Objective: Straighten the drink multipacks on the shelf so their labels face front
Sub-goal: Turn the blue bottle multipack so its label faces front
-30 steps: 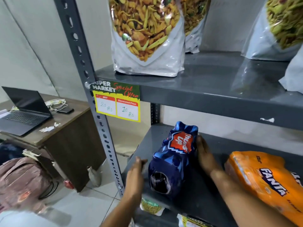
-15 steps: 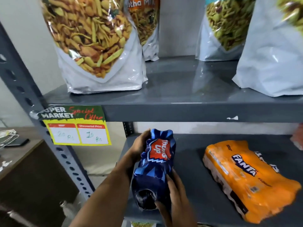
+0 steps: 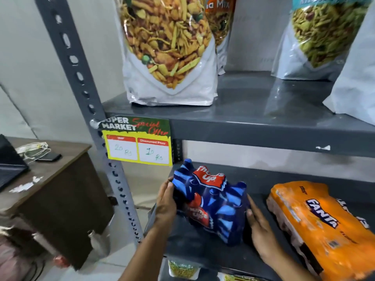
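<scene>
Head view: your left hand (image 3: 165,203) is flat and open against the left side of the blue pack (image 3: 211,203), fingers spread along the wrap. Your right hand (image 3: 258,226) is also open, palm pressed to the pack's right side, thumb near its lower edge. Between them you clasp the pack from both sides without curling round it.

The pack sits at the left end of the lower shelf (image 3: 261,175), near the front edge and beside the upright post (image 3: 89,110). It stands skewed, its broad face turned up and to the left, with one red Thums Up logo at the top and another lower on the left. The wrap is shiny and creased.

The orange pack (image 3: 324,224) lies flat to the right, angled, apart from your right hand, its Fanta label slanting.
</scene>
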Available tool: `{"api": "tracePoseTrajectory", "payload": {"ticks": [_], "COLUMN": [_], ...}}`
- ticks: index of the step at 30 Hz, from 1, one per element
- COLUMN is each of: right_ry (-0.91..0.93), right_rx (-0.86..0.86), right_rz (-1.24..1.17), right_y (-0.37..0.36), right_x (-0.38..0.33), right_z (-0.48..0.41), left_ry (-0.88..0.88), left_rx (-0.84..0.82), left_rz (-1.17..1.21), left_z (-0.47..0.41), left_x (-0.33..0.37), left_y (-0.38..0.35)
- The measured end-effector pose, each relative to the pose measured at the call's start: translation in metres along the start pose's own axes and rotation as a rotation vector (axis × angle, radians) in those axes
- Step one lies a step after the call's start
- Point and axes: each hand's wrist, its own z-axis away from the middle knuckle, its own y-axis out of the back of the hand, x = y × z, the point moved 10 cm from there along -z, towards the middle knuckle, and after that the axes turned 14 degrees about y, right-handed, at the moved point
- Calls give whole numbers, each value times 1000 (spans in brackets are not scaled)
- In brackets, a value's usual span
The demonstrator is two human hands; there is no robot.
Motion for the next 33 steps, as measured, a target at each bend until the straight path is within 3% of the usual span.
{"api": "tracePoseTrajectory", "payload": {"ticks": [3,7,9,11,13,18,33], "right_ry": [-36,-107,-138,-199,-238,-293,-352], "right_rx": [0,18,95,155,118,163,195], "right_rz": [18,25,-73,-218,-305,-449,-471], "right_y": [7,13,17,14,-2,-19,-24], "right_x": [10,22,24,26,24,26,42], "right_z": [-20,-30,-33,-34,-33,-22,11], "left_ry": [-45,-15,52,155,240,330,337], "left_rx": [68,111,132,44,-8,93,231], "left_rz": [-161,-161,-139,-43,-25,-6,42], "left_z": [20,31,27,17,11,15,44], "left_x": [-9,-13,-12,-14,-20,-39,-63], "left_y": [14,27,31,22,11,17,52]}}
